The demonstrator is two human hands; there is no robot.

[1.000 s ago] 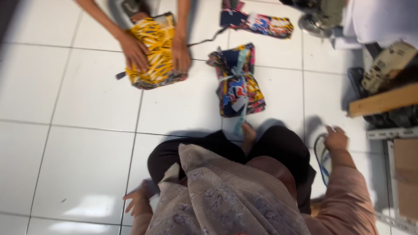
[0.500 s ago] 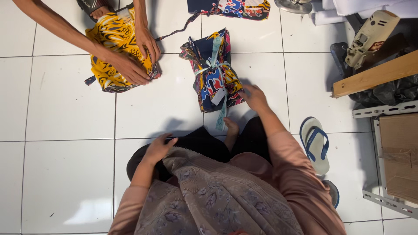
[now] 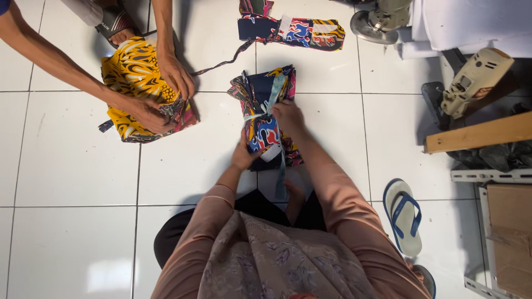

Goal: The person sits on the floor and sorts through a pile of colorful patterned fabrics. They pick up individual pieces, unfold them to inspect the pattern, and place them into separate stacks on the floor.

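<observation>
Cloth bundle (image 3: 265,119), dark blue w/ red, yellow and pink print, lies on the white tile floor (image 3: 66,166) directly in front of the seated person, bound crosswise by a pale strip (image 3: 271,105) whose loose end trails toward the knees. Right hand (image 3: 288,116) rests on top of the bundle near the strip crossing, fingers curled down onto the cloth; whether they pinch the strip cannot be told. Left hand (image 3: 244,156) presses the bundle's near left edge, fingers partly hidden under the cloth, so its opening cannot be told. Judged good practice: keep one hand flat on the stack so layers don't slide, draw the strip snug at the centre, keep the tail free of the folds. Further out: a co-worker's two hands (image 3: 160,94) press a yellow-and-black bundle (image 3: 133,83) to the left; another printed bundle (image 3: 293,30) lies beyond; a sandal (image 3: 403,213) sits at right.
</observation>
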